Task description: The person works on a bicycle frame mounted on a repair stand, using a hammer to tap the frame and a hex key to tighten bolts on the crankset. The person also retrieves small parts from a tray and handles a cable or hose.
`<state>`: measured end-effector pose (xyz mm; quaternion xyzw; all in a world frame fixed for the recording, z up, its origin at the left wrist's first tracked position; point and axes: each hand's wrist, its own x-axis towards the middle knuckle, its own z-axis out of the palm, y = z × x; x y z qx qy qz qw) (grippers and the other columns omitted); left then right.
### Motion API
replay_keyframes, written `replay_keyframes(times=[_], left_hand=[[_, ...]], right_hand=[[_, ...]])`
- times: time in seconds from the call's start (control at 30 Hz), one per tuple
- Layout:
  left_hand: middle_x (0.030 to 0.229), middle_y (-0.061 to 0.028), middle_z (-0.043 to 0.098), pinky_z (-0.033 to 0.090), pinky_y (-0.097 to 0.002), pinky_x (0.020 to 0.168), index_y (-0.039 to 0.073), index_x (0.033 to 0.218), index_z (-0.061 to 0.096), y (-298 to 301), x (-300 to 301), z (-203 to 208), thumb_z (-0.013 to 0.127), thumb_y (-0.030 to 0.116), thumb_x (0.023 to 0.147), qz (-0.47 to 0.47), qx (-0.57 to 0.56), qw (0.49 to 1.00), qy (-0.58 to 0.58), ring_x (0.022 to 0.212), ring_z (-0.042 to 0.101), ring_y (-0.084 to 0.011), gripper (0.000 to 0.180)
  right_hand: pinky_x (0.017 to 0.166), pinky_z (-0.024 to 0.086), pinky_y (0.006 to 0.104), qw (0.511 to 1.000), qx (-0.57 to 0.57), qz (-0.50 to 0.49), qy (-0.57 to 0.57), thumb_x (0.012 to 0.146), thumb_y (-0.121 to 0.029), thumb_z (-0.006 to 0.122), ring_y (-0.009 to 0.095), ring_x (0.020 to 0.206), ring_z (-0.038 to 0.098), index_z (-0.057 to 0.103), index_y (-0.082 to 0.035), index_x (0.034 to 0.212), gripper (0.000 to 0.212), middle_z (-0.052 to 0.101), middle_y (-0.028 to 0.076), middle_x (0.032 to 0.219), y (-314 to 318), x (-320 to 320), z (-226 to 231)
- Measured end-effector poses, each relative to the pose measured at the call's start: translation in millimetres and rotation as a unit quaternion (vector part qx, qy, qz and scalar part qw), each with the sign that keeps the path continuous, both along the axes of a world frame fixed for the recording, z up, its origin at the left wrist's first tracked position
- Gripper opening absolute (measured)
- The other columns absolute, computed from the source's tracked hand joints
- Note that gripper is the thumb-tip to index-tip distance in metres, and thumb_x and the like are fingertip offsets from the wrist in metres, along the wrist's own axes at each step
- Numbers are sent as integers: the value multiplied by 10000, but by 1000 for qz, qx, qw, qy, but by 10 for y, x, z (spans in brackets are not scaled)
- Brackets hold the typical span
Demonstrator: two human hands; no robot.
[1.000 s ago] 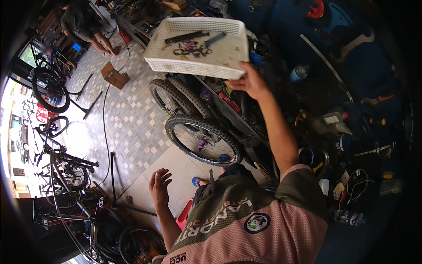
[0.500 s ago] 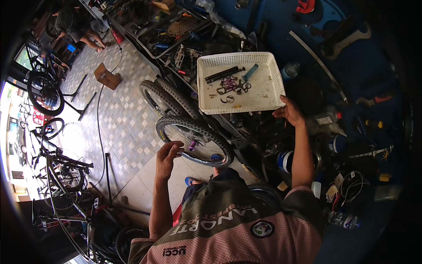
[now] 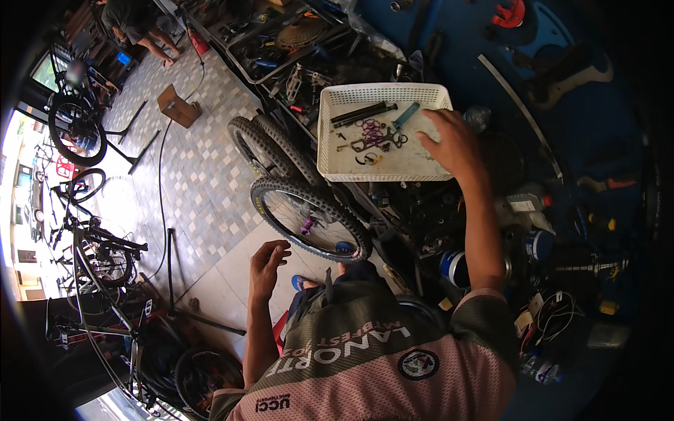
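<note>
Over the right end of a white perforated plastic basket [image 3: 386, 177], my right hand [image 3: 453, 144] hovers with its fingers spread and nothing in them. The basket contains black tubes [image 3: 361, 116], a teal cylinder [image 3: 406, 116], purple metal parts [image 3: 372, 131] and several small loose pieces. My left hand [image 3: 269, 263] is held up in front of my body, fingers bent and tips pressed together; anything between them is too small to make out. Beyond that hand stands a bicycle wheel with a knobby tyre [image 3: 303, 189] and a purple hub [image 3: 307, 226].
More wheels [image 3: 246, 140] lean against the cluttered workbench. A blue surface at right carries bottles, a blue-and-white can [image 3: 540, 245] and tools. An open cardboard box [image 3: 179, 107] sits on the tiled floor. Bicycles [image 3: 105, 259] stand at left; another person [image 3: 140, 28] is at the far left.
My right hand has let go of the basket's right edge and moved in over the basket with fingers spread. The left hand has dropped slightly.
</note>
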<state>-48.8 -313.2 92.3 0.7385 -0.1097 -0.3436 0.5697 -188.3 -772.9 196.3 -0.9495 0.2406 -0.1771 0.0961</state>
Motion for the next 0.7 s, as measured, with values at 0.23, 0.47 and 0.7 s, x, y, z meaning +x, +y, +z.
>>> replay_keyframes(times=[0.23,0.47,0.7], left_hand=[[1169,-112,752,556,-350,874,8,1219,707,-123,-26,-26,634,369,1068,-24,-16,999,-30,1046,725,-208,399],[1167,-109,752,559,-345,858,11,1207,711,222,-195,-168,643,358,1065,32,11,999,-8,1030,728,-213,381],[1120,-102,760,556,-317,845,0,1200,716,339,-195,-216,646,302,1071,67,7,998,7,1010,726,-192,336]], right_hand=[[1036,521,434,959,66,197,193,798,-360,865,322,1203,639,694,-102,1312,599,705,102,1228,-268,1021,-553],[1000,539,439,937,82,243,236,736,-397,901,316,1186,657,703,-151,1313,658,709,87,1197,-532,1233,-914],[942,556,455,956,36,201,208,819,-341,817,307,1121,689,740,-138,1222,458,726,81,1136,-480,1240,-1055]])
